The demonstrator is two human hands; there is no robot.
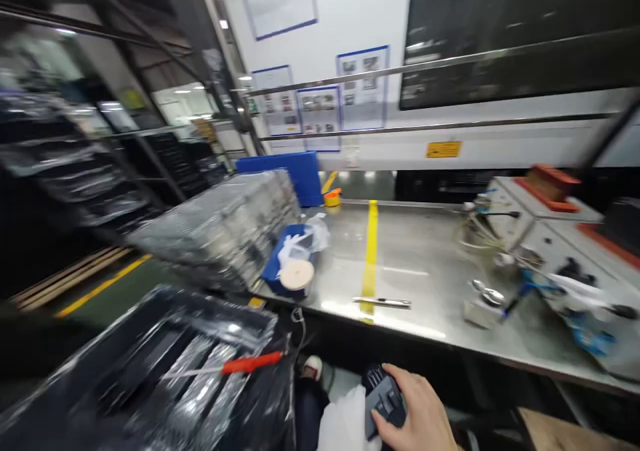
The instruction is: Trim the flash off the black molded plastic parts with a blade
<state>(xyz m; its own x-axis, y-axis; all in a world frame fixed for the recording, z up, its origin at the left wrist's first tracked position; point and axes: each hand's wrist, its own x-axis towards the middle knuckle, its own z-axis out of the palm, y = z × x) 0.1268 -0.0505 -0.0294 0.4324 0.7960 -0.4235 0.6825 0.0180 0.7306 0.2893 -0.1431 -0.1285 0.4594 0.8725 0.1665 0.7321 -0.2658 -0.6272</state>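
My right hand (420,404) is bare and closed on a dark grey moulded plastic part (385,401), with the thumb at its lower edge and fingers over its top. My left hand (345,419), in what looks like a white glove, is pressed against the part's left side; its fingertips are hidden. Left of my hands is a black plastic tray (240,324) with dark parts and clear wrapping in it. Across this tray lies a red-handled tool (253,363) with a thin pale shaft.
Ahead stands a metal table (415,237) with a silver pen-like tool (383,302) near its front edge. A blue bin (273,271) holds white wrapping and a round beige disc (297,275). Stacked clear trays (225,217) stand at left. White boxes (550,237), cables and small items crowd the right.
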